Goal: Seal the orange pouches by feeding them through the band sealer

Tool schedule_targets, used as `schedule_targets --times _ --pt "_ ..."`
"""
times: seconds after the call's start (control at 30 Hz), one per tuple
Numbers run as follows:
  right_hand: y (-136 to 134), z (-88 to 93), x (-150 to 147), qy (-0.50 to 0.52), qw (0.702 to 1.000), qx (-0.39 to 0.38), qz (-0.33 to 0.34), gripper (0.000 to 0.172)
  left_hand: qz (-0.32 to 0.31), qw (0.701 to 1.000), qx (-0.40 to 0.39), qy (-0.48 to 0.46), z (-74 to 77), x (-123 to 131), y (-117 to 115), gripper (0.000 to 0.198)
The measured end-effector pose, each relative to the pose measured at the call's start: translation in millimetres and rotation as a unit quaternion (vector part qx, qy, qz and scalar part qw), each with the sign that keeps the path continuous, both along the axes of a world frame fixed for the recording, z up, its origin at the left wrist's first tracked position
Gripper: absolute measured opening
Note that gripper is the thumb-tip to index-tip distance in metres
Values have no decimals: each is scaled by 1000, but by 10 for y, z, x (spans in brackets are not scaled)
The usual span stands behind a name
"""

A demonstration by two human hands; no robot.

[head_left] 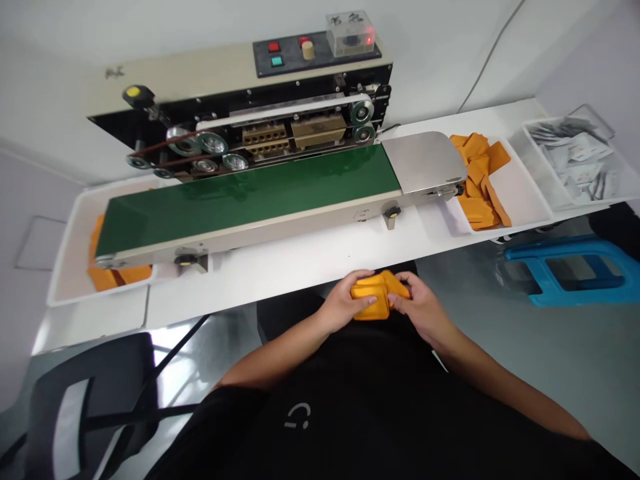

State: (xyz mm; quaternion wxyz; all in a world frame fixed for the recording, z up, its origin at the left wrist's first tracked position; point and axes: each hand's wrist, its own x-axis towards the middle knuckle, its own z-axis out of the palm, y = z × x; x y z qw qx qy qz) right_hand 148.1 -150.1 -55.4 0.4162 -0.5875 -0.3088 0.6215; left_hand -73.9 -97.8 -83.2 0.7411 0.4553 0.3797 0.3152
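Note:
Close to my body, just off the front edge of the table, I hold orange pouches (371, 303) in both hands. My left hand (345, 303) is closed on them from the left, its thumb lying across the front one. On the right side, my right hand (420, 303) grips a folded or separate orange pouch (395, 285) between thumb and fingers. How many pouches are there is hard to make out. Beyond my hands stands a band sealing machine (240, 100) with a green conveyor belt (250, 197).
A white bin with orange pouches (477, 180) sits right of the conveyor, beside a bin of silvery and white packets (580, 160). Another white bin (70, 267) holds orange pouches at the left. A blue stool (545, 287) stands right, a black chair (95, 400) left.

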Motion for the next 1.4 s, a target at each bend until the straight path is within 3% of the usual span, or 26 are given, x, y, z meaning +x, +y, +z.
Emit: schedule_targets --times 0.07,0.27,0.53,0.67,0.83,0.9,1.07,1.4 --pt "251 60 -65 -20 998 55 -25 42 59 998 6 -32 44 56 138 65" --pt "896 238 -276 -88 967 233 -58 33 174 979 62 -91 119 124 543 60" --pt "1113 235 -389 -145 942 293 -77 23 237 961 99 -100 179 54 723 61" --pt "1160 240 -408 -107 959 256 -49 23 232 962 119 -83 151 11 739 63" --pt "1216 263 -403 -92 963 238 -89 27 207 966 134 -82 112 -8 771 61" --pt "1231 275 -398 -71 964 240 -92 31 210 966 117 -98 122 3 783 62" --pt "1246 313 -375 2 968 251 -20 41 214 963 34 -159 207 31 796 66" --pt "1196 294 -485 110 966 209 -102 58 227 953 -52 -192 341 20 761 65"
